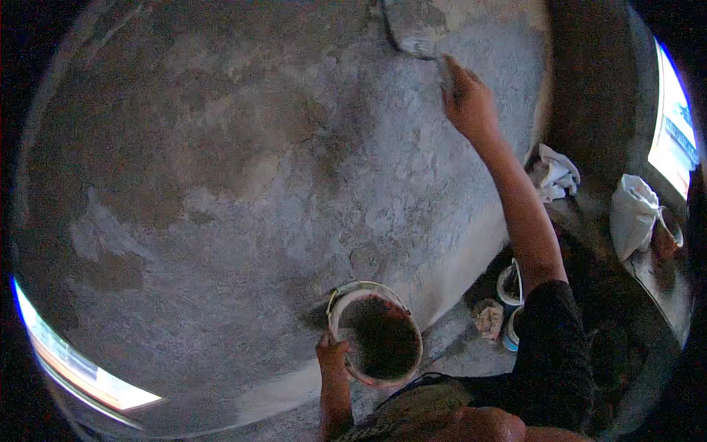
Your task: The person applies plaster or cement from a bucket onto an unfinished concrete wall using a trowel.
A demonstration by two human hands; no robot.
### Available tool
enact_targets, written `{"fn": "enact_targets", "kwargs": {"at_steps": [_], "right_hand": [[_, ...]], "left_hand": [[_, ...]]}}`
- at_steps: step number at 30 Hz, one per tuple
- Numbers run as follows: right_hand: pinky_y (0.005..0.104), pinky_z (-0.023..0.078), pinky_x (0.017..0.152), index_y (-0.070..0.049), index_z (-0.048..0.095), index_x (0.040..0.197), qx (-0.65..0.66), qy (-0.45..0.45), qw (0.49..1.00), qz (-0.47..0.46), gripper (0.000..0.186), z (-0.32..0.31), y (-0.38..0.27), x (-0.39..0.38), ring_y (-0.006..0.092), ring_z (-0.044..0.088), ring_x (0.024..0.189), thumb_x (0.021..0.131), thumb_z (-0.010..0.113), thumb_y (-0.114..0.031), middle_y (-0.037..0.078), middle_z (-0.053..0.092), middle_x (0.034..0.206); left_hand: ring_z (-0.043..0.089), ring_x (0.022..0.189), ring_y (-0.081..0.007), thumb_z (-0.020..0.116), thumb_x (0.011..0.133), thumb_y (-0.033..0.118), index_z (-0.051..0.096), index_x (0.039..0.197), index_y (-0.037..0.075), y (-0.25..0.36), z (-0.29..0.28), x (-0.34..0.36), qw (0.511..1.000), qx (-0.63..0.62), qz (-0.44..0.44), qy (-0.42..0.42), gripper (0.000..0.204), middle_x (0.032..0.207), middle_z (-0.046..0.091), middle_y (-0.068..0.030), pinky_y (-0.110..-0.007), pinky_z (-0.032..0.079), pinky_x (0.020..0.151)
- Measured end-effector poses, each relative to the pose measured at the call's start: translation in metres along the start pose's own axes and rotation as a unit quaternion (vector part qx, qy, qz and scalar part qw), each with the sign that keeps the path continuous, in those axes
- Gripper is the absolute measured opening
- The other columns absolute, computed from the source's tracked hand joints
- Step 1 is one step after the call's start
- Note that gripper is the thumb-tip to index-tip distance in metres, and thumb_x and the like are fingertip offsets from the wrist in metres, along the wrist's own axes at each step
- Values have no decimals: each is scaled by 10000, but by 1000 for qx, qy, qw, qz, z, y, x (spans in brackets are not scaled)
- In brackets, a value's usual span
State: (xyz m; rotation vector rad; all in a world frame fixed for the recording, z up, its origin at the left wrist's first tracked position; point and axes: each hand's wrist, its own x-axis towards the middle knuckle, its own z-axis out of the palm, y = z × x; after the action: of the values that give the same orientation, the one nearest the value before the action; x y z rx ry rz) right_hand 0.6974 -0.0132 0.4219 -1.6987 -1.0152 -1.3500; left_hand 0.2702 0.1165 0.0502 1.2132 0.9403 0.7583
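Seen from the head camera, a person is working bare-handed at a broad, mottled grey wall [258, 221]. The right hand [470, 103] is gripping a hand tool [420, 48] high on the wall, its fingers wrapping closely around the pale handle; whether the tool is a brush or a trowel, one cannot tell. The tool's head is lying against or just before the surface, contact being too blurred to confirm.

Lower down, the left hand [333, 353] is clasping the left side of a round bucket [375, 381], digits pressing on its rim, the rest of the grip hiding from sight. The bucket is tilting its open mouth toward the camera, showing a dark inside, and a thin wire handle [394, 292] is curving along its far edge.

To the right, below the outstretched arm, two smaller pails [509, 283] are standing near a crumpled tan bag [487, 320]. Beyond, a white cloth [556, 175] is lying near the wall's edge, and a white sack [633, 210] is standing farther right.
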Motion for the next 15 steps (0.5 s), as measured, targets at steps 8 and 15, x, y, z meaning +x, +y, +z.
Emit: {"fn": "enact_targets", "kwargs": {"at_steps": [8,15], "right_hand": [[398,499,525,-166,365,1343,22,-201,972,-123,600,-17,-75,-65,322,591,670,777,553,-104,141,542,888],[456,483,590,-94,372,1310,96,-70,993,-24,599,-30,-42,-27,387,590,717,755,593,-120,196,573,895]], "left_hand": [[579,637,-209,658,669,37,512,1163,-39,-10,11,-16,990,-125,65,21,521,846,598,-145,-341,450,514],[591,665,-200,659,681,2,488,1209,-44,-8,4,-38,982,-186,8,20,557,880,608,-144,-331,464,519]]}}
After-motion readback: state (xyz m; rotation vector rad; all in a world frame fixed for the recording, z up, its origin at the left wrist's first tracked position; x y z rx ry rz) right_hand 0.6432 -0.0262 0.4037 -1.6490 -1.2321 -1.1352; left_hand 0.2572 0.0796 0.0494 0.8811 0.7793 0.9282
